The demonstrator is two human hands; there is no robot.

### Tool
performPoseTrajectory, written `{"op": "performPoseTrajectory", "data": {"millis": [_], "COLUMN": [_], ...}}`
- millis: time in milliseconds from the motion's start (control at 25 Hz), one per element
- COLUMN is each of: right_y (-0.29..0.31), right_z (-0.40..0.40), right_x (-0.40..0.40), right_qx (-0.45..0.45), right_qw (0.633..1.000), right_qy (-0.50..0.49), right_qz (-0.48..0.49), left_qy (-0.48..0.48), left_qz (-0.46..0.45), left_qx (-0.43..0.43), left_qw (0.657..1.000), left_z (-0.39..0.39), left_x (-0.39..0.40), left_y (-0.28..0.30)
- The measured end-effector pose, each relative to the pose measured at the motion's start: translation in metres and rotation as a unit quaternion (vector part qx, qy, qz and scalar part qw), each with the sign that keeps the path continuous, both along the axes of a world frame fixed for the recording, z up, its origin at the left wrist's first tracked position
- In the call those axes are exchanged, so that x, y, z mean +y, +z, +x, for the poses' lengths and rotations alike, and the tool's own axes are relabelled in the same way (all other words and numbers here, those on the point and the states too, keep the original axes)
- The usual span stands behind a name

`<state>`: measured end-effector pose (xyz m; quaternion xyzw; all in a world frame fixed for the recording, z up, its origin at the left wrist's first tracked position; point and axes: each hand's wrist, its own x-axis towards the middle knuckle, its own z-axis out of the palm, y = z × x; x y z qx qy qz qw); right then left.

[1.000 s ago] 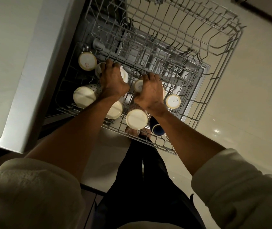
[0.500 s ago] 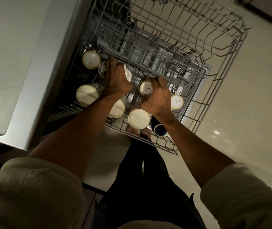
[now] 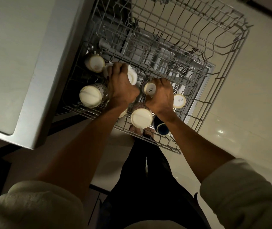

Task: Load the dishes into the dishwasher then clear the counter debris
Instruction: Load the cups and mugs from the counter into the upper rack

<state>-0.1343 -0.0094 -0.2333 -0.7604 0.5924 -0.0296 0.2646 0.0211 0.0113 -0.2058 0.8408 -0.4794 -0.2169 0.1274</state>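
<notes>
The grey wire dishwasher rack (image 3: 227, 52) is pulled out below me, with several upturned cups along its near left side. My left hand (image 3: 122, 85) grips a white cup (image 3: 132, 76) lying tilted in the rack. My right hand (image 3: 160, 95) grips a small cream cup (image 3: 150, 90) with "SISTA" printed on its base. Around them stand a patterned mug (image 3: 91, 95), a cream cup (image 3: 94, 63) behind it, a cream mug (image 3: 141, 118), a small cup (image 3: 179, 101) and a dark blue mug (image 3: 161, 128) at the near edge.
The pale countertop (image 3: 16, 63) juts over the rack's left side. The right and far parts of the rack hold only bare tines. Glossy floor tiles (image 3: 255, 104) lie to the right, and my dark-trousered legs (image 3: 145, 187) stand against the rack's near edge.
Both hands have stayed on their cups, shifting slightly deeper into the rack. The cup in my right hand has turned so its printed base shows more.
</notes>
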Motion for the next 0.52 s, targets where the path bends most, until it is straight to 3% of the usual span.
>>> {"op": "performPoseTrajectory", "data": {"millis": [120,240,520], "right_y": [0.001,0.004,0.006], "right_z": [0.001,-0.001,-0.005], "right_x": [-0.002,-0.002,0.002], "right_qx": [-0.001,-0.01,-0.012], "right_qw": [1.0,1.0,1.0], "right_qy": [0.003,0.008,0.01], "right_qz": [-0.006,-0.003,-0.007], "left_qy": [-0.089,-0.157,-0.206], "left_qz": [-0.004,0.047,0.071], "left_qx": [0.023,0.024,0.0], "left_qw": [0.996,0.986,0.976], "left_z": [-0.006,-0.009,-0.01], "left_x": [0.003,-0.002,-0.014], "left_y": [0.002,0.0,-0.014]}}
